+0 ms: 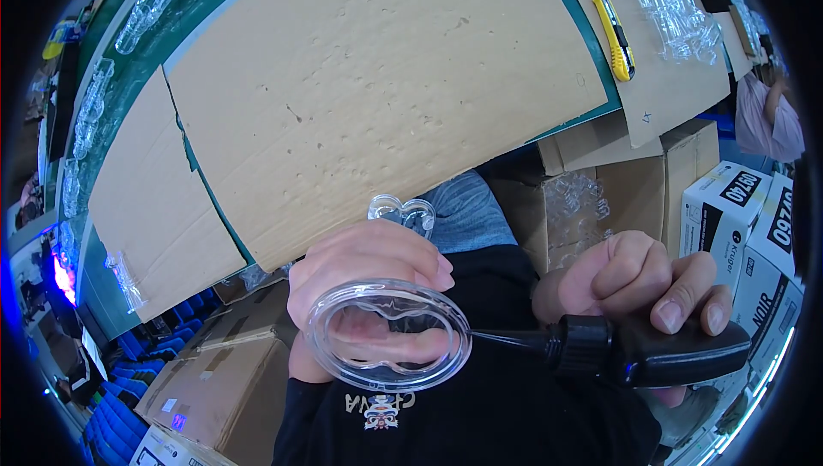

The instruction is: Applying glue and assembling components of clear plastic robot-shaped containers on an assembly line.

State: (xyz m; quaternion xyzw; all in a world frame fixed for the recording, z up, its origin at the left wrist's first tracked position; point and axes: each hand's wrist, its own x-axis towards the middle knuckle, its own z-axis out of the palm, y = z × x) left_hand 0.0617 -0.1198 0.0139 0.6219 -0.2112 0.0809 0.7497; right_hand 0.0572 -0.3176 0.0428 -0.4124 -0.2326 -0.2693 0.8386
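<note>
Closest to the lens, a clear oval plastic piece (390,335) sits at six o'clock, pinched by the left hand (369,282), fingers curled shut around its rim. Cardboard sheets (377,80) cover the surface (141,89) from nine to one o'clock. At four o'clock the right hand (639,282) grips a black dispenser bottle (660,350), fingers wrapped tight, its thin nozzle touching the oval's edge. A yellow utility knife (615,30) lies at one o'clock.

A cardboard sheet (377,80) covers the tabletop (137,80). On its far right lie a utility knife (615,30) and, right of it, clear plastic pieces (677,7). Open cardboard boxes (600,200) stand below the tabletop's edge, printed cartons (746,226) to their right.
</note>
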